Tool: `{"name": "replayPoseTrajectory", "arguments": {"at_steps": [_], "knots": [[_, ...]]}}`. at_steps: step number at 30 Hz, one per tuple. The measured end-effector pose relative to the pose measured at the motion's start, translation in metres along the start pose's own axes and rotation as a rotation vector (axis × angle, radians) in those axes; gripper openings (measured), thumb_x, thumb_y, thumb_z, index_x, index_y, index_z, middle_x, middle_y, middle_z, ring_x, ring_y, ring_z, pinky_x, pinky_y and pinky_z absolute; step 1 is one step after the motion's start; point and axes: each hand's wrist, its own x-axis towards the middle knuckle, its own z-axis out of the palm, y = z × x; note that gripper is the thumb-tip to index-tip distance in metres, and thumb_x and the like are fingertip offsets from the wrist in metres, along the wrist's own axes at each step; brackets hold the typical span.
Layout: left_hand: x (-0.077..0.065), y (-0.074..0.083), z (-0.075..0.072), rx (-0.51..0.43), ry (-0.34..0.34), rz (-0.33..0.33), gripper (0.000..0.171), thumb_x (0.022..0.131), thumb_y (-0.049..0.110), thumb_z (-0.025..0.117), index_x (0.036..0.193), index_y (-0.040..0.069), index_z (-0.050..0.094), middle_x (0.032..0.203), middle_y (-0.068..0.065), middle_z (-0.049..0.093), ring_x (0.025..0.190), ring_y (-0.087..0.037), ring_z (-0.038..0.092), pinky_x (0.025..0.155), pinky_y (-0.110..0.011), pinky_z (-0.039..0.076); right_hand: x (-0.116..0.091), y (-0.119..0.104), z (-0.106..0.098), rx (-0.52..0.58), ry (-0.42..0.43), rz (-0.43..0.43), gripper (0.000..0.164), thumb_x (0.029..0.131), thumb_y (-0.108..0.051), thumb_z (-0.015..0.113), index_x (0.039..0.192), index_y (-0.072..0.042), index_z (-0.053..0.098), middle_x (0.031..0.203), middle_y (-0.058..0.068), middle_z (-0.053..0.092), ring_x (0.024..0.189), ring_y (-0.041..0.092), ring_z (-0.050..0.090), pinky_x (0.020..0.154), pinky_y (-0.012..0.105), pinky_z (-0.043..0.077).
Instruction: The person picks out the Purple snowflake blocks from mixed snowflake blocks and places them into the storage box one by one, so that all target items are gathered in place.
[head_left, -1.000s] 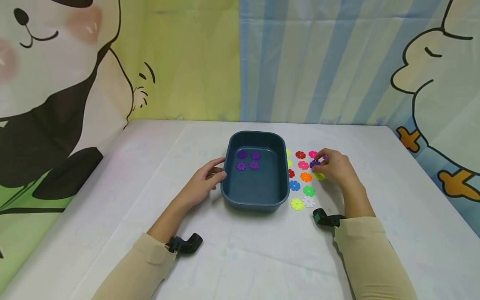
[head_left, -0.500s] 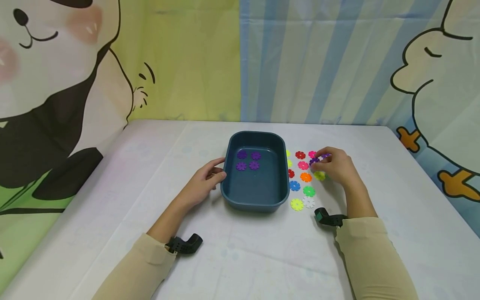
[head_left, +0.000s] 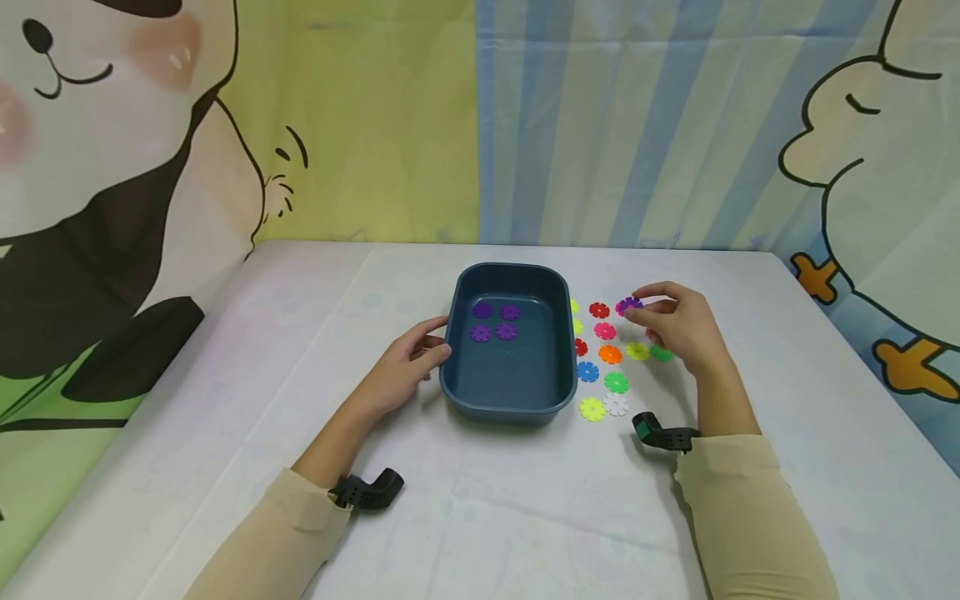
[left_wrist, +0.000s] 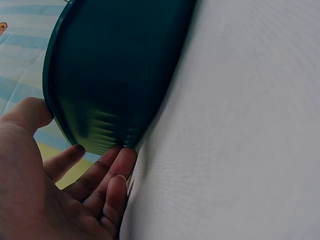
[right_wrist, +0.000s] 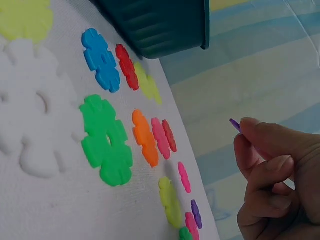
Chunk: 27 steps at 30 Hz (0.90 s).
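Note:
A dark blue-green plastic tub [head_left: 510,400] sits on the table, several purple interlocking flower-shaped discs [head_left: 507,332] lying flat inside. My left hand [head_left: 401,367] rests against the tub's left side; in the left wrist view the thumb is at the rim and relaxed fingertips meet the lower wall. Between right thumb and index finger, my right hand [head_left: 678,321] pinches another purple disc [right_wrist: 235,125], raised above the table. In the head view that disc overlaps a pink disc behind it. The right wrist view shows one more purple disc [right_wrist: 196,214] on the table.
Right of the tub lie loose discs, among them an orange disc [head_left: 611,354], a blue disc [head_left: 588,372], a white disc [head_left: 616,405] and a green disc [head_left: 617,382]. The tub partly hides some. A printed curtain [head_left: 600,125] hangs behind the table.
My right hand has lifted the purple disc up off the table from among the others, moving slightly away from me and to the right. The left hand and tub have stayed put.

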Motion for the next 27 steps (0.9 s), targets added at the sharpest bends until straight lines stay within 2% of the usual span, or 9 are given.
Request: {"name": "replayPoseTrajectory", "arguments": {"at_steps": [7,17,27], "knots": [[-0.001,0.002,0.0,0.002,0.003,-0.006,0.055,0.106,0.027,0.056,0.158,0.015,0.042,0.136,-0.021,0.062,0.11,-0.028,0.064,0.083,-0.034,0.05,-0.003,-0.005,-0.001,0.063,0.04,-0.031,0.056,0.095,-0.043,0.075,0.141,-0.018,0.055,0.105,0.002,0.065,0.064,0.017,0.056,0.066,0.024,0.055],[0.0,-0.001,-0.001,0.0,0.0,0.005,0.056,0.106,0.028,0.057,0.158,0.015,0.042,0.136,-0.022,0.062,0.109,-0.027,0.064,0.083,-0.034,0.051,-0.007,-0.014,0.0,0.1,0.09,-0.073,0.058,0.092,-0.047,0.076,0.14,-0.021,0.057,0.096,-0.004,0.066,0.066,0.021,0.056,0.063,0.028,0.054],[0.0,0.0,0.0,-0.001,0.002,0.002,0.055,0.106,0.026,0.056,0.158,0.014,0.042,0.135,-0.022,0.062,0.109,-0.027,0.063,0.082,-0.033,0.05,-0.011,-0.018,0.007,0.186,0.063,-0.167,0.052,0.092,-0.043,0.077,0.136,-0.021,0.059,0.094,-0.008,0.066,0.057,0.017,0.051,0.056,0.025,0.047]]}}
